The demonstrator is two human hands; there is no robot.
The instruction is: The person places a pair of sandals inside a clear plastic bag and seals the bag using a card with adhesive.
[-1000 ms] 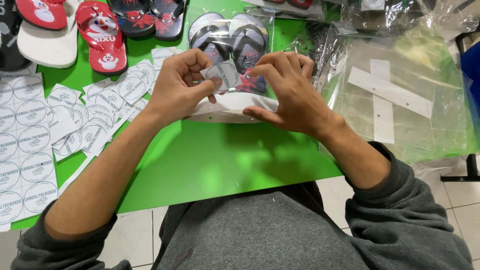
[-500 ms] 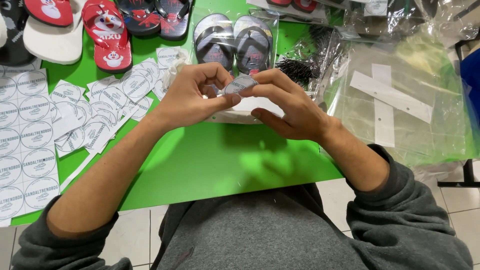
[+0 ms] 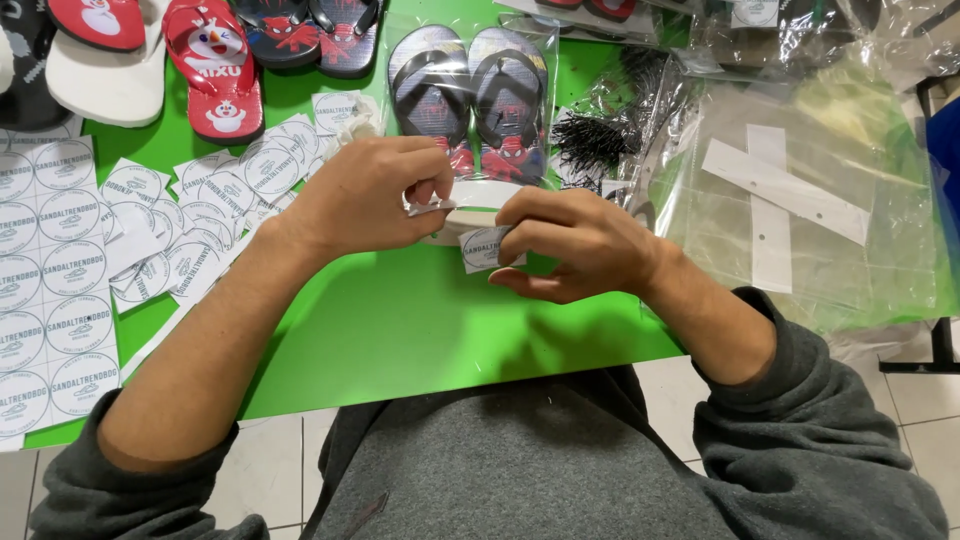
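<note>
Meanwhile, right hand (image 3: 575,245) pinches a white round-printed label (image 3: 482,248) above green table (image 3: 400,320).

Hands now apart above the green tabletop (image 3: 400,330); earlier they met on one piece. Right hand (image 3: 570,245) sits lower, nearer the table's front edge, pinching a white round-printed paper sticker (image 3: 482,248). Left hand (image 3: 370,195) pinches a small pale backing scrap (image 3: 428,207).

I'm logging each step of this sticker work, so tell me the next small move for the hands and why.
Probably bring the right hand down to press its round sticker onto the white sandal just beneath the hands. The sticker seems already parted: the left hand pinches a separate scrap, likely the backing, so that piece could be dropped aside first.
</note>
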